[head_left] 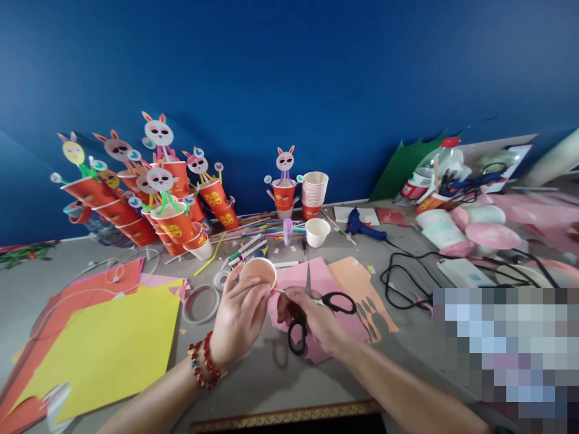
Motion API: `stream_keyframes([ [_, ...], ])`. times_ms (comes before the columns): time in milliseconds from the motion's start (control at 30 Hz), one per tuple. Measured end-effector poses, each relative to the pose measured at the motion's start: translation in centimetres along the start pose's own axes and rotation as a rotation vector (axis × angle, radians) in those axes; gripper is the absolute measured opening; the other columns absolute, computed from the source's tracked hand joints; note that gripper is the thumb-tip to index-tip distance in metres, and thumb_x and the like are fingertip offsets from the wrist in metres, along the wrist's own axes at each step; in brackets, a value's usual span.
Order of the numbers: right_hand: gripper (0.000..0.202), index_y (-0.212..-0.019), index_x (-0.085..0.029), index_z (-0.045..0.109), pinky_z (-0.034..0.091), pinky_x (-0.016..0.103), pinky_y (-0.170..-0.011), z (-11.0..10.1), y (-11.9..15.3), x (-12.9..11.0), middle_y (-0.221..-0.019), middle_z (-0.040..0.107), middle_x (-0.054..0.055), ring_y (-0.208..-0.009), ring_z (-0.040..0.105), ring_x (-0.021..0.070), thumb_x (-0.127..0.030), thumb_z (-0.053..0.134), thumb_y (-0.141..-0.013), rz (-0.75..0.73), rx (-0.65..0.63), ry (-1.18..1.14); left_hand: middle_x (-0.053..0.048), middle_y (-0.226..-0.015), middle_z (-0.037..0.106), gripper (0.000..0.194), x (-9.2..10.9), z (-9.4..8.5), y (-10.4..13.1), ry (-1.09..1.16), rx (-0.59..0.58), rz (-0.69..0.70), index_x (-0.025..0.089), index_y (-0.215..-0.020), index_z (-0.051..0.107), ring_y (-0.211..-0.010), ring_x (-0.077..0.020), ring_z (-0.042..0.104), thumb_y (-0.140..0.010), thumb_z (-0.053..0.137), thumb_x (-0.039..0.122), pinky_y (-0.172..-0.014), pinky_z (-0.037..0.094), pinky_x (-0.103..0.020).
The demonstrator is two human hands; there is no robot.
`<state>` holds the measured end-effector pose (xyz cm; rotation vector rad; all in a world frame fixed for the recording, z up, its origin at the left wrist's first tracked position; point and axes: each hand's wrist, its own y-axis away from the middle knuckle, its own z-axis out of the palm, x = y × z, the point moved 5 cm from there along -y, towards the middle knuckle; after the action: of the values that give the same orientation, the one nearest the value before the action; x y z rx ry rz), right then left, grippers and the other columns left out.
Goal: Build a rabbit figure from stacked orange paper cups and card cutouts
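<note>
My left hand (242, 307) wraps around a paper cup (259, 272), its open mouth tilted toward me. My right hand (312, 316) grips a pair of black-handled scissors (339, 302) that are spread wide. One blade runs through my right fingers, and its tip meets the cup's side beside my left fingertips. The other blade points away from me, above a pink paper sheet (294, 274). Where exactly the tip touches the cup is partly hidden by my fingers.
Red cups with rabbit faces (169, 220) stand at the back left. Stacked cups (315, 188), a white cup (317, 232) and a blue glue gun (362, 226) are behind my hands. Yellow paper (122, 349) lies left, a tape roll (201, 303) near my wrist, black cables (398, 277) right.
</note>
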<state>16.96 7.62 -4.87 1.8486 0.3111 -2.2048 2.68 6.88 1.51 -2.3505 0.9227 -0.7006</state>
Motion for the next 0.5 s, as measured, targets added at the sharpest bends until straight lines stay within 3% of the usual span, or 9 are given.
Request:
stream_keyframes([
  [167,0.042,-0.069,-0.020,0.060,0.047,0.028,-0.070,-0.6,0.3,-0.9,-0.072,0.061,0.001,-0.070,0.057,0.0159,-0.048,0.050,-0.098,-0.136,-0.026,0.227,-0.001,-0.089,0.076,0.011,-1.8,1.0,0.2,0.216,-0.109,-0.246,0.023,-0.098,0.063,-0.081,-0.0175,0.072,-0.097,0.053,0.022,-0.112,0.042,-0.048],
  [300,0.044,-0.072,-0.020,0.059,0.047,0.028,-0.070,-0.7,0.5,-1.0,-0.074,0.060,0.001,-0.072,0.057,0.0159,-0.044,0.040,-0.104,-0.193,-0.031,0.362,-0.006,-0.104,0.076,0.021,-1.7,0.9,0.3,0.170,-0.074,-0.177,0.023,-0.113,0.062,-0.096,-0.0207,0.072,-0.095,0.053,0.017,-0.113,0.040,-0.052],
  [500,0.040,-0.076,-0.019,0.061,0.045,0.030,-0.070,-0.4,0.7,-1.5,-0.074,0.061,0.002,-0.072,0.057,0.0168,-0.040,0.041,-0.104,-0.256,-0.021,0.468,-0.006,-0.100,0.077,0.027,-0.5,0.7,0.6,0.034,-0.037,0.000,0.020,-0.112,0.062,-0.098,-0.0213,0.071,-0.091,0.052,0.006,-0.116,0.032,-0.059],
])
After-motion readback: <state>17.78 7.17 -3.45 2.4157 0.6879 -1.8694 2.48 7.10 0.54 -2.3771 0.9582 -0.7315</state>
